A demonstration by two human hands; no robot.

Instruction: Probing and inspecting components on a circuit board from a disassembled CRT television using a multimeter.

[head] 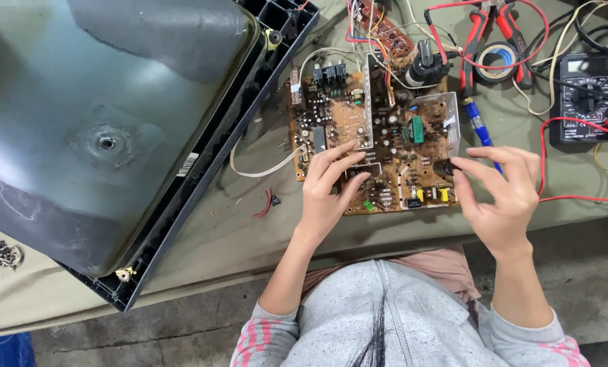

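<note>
A brown circuit board (pixel 379 136) crowded with small parts lies on a cloth-covered bench. My left hand (pixel 328 187) rests on its lower left part, fingers spread over the components. My right hand (pixel 504 194) is at the board's right edge, thumb and forefinger pinched on a small dark cylindrical part (pixel 444 167) sitting there. A blue-handled tool (pixel 479 129) lies just behind my right hand.
A large grey picture tube in a black frame (pixel 107 129) lies face down at left. Red-handled pliers (pixel 494 30), a tape roll (pixel 497 60), a black multimeter (pixel 582 95) with red leads and tangled wires sit at the back right. Loose screws (pixel 4 255) at far left.
</note>
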